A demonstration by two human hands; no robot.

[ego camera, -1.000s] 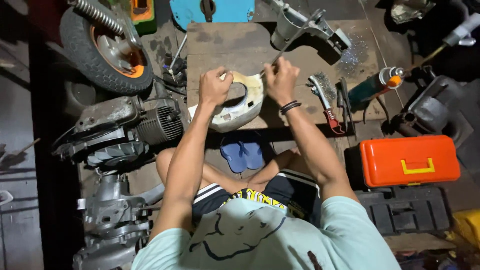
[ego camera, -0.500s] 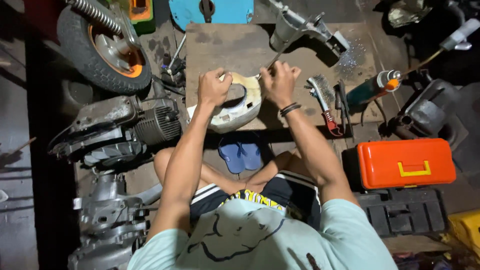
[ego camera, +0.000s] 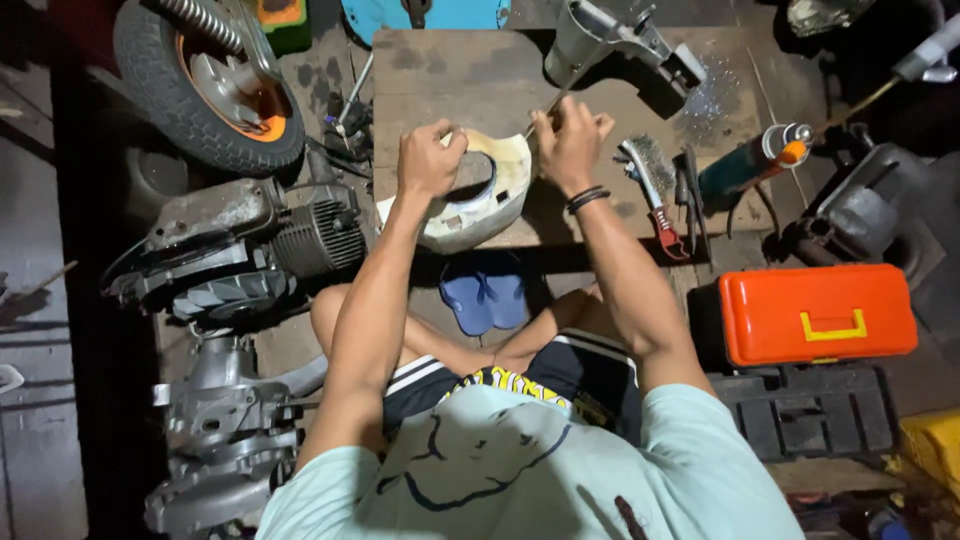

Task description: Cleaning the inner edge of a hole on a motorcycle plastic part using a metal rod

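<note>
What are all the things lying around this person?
Cream body panel: one, on the board, under both hands.
Thin tool: one, in the right hand.
Wooden board: one, brown, in front.
Wire brush: one, red handle, right of the panel.
Spray can: one, green with orange cap, right.
Toolbox: one, orange, right.
Wheel: one, black tyre, orange rim, upper left.
Engine: one, grey, left.
Sandals: two, blue, below the board.
Left hand: grips the panel.
Right hand: grips the tool.

The curved cover (ego camera: 490,195) is cream with grey patches. The toolbox (ego camera: 815,313) is bright orange with a yellow latch. The sandals (ego camera: 485,300) are blue; the wheel rim (ego camera: 245,95) is orange.
</note>
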